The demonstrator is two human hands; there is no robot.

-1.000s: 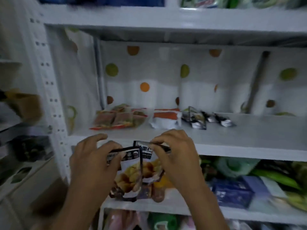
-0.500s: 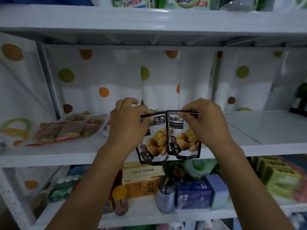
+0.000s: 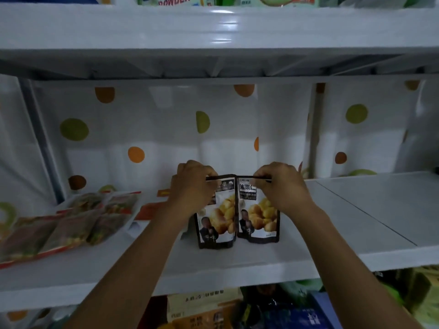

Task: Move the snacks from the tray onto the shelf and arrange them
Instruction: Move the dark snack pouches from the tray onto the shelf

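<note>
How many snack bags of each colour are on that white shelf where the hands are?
Black pouches: 2
Orange-and-white pack: 1, partly hidden
Red-edged packs: too blurred to count
Total: 3 that can be counted

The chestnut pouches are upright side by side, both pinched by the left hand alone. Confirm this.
Wrong on the hands. In the head view the left hand pinches the left pouch by its top, the right hand the right pouch.
</note>
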